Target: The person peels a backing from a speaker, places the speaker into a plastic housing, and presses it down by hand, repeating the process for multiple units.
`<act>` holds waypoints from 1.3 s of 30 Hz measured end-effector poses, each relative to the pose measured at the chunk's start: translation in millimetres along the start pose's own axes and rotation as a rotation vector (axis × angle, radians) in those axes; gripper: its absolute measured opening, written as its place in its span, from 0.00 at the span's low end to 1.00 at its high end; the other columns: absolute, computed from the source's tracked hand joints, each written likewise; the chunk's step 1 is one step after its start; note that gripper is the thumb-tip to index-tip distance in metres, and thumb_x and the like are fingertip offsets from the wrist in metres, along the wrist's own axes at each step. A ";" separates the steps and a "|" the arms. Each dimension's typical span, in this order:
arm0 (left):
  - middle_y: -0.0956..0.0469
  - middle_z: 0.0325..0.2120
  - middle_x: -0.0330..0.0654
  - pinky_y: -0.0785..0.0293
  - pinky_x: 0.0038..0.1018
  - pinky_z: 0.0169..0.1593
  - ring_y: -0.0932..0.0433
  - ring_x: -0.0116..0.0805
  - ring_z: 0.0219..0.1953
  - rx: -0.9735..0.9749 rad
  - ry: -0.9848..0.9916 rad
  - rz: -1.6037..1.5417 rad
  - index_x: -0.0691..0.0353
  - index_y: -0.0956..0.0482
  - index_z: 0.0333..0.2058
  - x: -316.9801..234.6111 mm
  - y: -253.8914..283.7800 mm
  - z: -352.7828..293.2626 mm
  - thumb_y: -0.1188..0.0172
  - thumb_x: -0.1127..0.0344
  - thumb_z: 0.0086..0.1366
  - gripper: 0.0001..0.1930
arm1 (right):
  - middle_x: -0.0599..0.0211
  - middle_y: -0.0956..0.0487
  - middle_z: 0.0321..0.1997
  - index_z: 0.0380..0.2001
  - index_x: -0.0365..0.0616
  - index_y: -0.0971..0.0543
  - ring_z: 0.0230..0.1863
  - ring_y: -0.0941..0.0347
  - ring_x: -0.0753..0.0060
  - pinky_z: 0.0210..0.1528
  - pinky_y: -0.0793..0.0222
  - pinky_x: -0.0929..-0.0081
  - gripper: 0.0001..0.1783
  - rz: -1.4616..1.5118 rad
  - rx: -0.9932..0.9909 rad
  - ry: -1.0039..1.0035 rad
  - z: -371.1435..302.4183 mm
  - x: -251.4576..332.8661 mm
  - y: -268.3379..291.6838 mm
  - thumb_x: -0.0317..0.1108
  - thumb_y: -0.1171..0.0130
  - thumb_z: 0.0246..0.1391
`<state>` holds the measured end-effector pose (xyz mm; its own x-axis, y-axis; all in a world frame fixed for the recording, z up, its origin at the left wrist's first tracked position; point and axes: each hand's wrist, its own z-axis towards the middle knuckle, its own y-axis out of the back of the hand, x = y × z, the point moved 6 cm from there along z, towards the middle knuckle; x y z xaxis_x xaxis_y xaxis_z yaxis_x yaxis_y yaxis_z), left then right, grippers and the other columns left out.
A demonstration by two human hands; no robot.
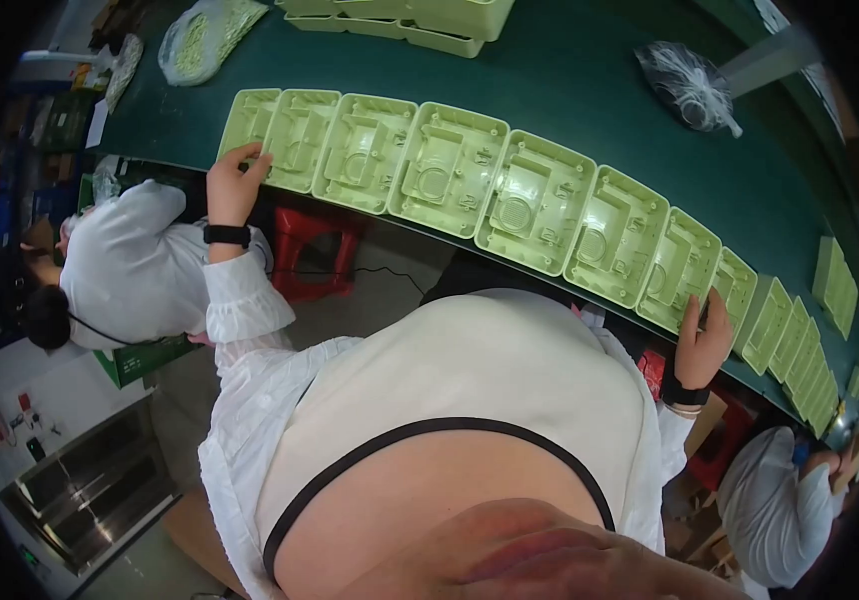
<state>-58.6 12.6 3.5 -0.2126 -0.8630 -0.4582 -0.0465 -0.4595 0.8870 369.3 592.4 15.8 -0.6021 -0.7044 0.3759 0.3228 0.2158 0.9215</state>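
A row of light green plastic housing shells (450, 165) lies along the near edge of the dark green table, open sides up. Each has moulded ribs, posts and a round grille. At the row's left end, my left hand (237, 188) rests on the near edge of the end shell (248, 115), thumb and fingers apart. My right hand (707, 342) touches the shells near the right end, its thumb by one shell (682, 265) and its fingers by the neighbouring end shell (736, 285). Neither hand closes round anything that I can see.
More green shells (795, 350) stand in a line at the right. Stacked green shells (400, 15) sit at the far edge. Bags of small parts (200, 45) and a clear plastic bag (690, 85) lie on the table. Co-workers sit left and right; a red stool (315, 250) is below.
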 end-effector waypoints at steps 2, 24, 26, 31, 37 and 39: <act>0.12 0.44 0.40 0.24 0.26 0.43 0.18 0.34 0.35 -0.067 -0.071 0.066 0.60 0.14 0.49 -11.0 16.2 2.3 0.28 0.58 0.63 0.18 | 0.42 0.17 0.44 0.51 0.33 0.20 0.44 0.20 0.45 0.47 0.28 0.53 0.18 -0.040 -0.085 0.141 -4.3 7.4 -6.0 0.35 0.37 0.63; 0.24 0.57 0.52 0.27 0.39 0.67 0.23 0.40 0.59 1.525 0.151 -1.725 0.73 0.33 0.65 -348.4 -122.1 -143.6 0.41 0.73 0.69 0.26 | 0.54 0.22 0.54 0.54 0.40 0.18 0.53 0.26 0.52 0.52 0.27 0.65 0.22 0.614 0.032 0.747 1.4 178.3 34.6 0.25 0.32 0.54; 0.23 0.57 0.52 0.28 0.39 0.67 0.22 0.41 0.58 1.593 0.078 -1.698 0.73 0.32 0.65 -357.3 -130.4 -149.2 0.40 0.74 0.69 0.27 | 0.55 0.22 0.55 0.54 0.41 0.18 0.54 0.26 0.52 0.53 0.27 0.64 0.22 0.591 0.042 0.757 -2.2 178.0 34.3 0.25 0.32 0.54; 0.25 0.59 0.56 0.30 0.41 0.69 0.24 0.45 0.62 1.605 0.061 -1.627 0.77 0.35 0.65 -372.6 -140.5 -157.1 0.38 0.74 0.66 0.31 | 0.56 0.22 0.56 0.54 0.44 0.17 0.55 0.26 0.53 0.54 0.27 0.64 0.23 0.655 0.082 0.706 -8.7 160.7 33.2 0.23 0.32 0.53; 0.22 0.56 0.50 0.28 0.39 0.68 0.21 0.41 0.58 1.624 0.130 -1.814 0.73 0.30 0.62 -402.1 -151.8 -168.8 0.43 0.73 0.70 0.23 | 0.58 0.18 0.54 0.51 0.44 0.15 0.54 0.25 0.57 0.51 0.25 0.71 0.22 0.703 -0.095 0.631 -10.4 131.6 41.9 0.22 0.30 0.50; 0.22 0.56 0.50 0.28 0.40 0.68 0.21 0.41 0.58 1.631 0.168 -1.849 0.73 0.30 0.62 -413.6 -153.4 -174.3 0.44 0.72 0.71 0.22 | 0.60 0.16 0.51 0.49 0.41 0.15 0.52 0.22 0.63 0.49 0.25 0.75 0.19 0.701 -0.223 0.666 -9.8 119.8 50.1 0.21 0.30 0.52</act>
<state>206.6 403.4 46.9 0.9203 -0.0108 -0.3912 -0.3912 -0.0470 -0.9191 320.5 512.2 106.0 0.2886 -0.7173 0.6342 0.6203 0.6447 0.4469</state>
